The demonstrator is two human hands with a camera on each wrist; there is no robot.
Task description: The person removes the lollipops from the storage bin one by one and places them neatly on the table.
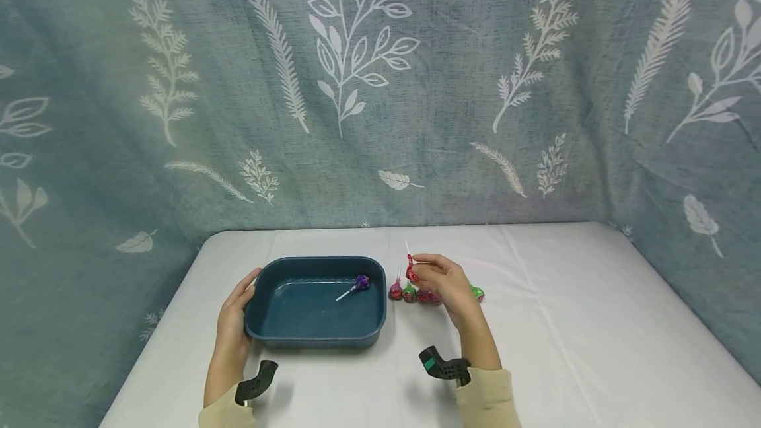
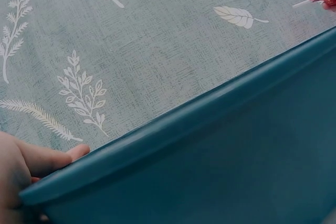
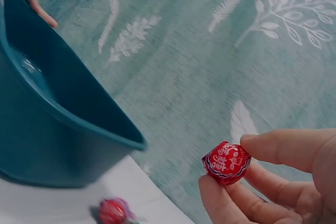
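Note:
My right hand [image 1: 442,283] pinches a red-wrapped lollipop [image 3: 227,162] between thumb and fingertips. Its white stick points up in the head view. It is lifted just right of a dark teal plastic bin [image 1: 309,339]. Inside that bin, a purple lollipop [image 1: 361,282] lies near the right end. My left hand [image 1: 233,322] rests along the bin's left outer side, fingers [image 2: 50,160] extended beside the rim. Below the right hand, a row of lollipops includes a pink-and-red one [image 1: 396,290] and a green-and-red one [image 1: 409,293]; the hand partly hides the row.
A white cloth [image 1: 571,349] covers the table under the bin and candies. At the row's right end a bright green lollipop [image 1: 478,293] shows past the right hand. Behind the table's far edge hangs a grey-green curtain [image 1: 452,170] with white leaf prints.

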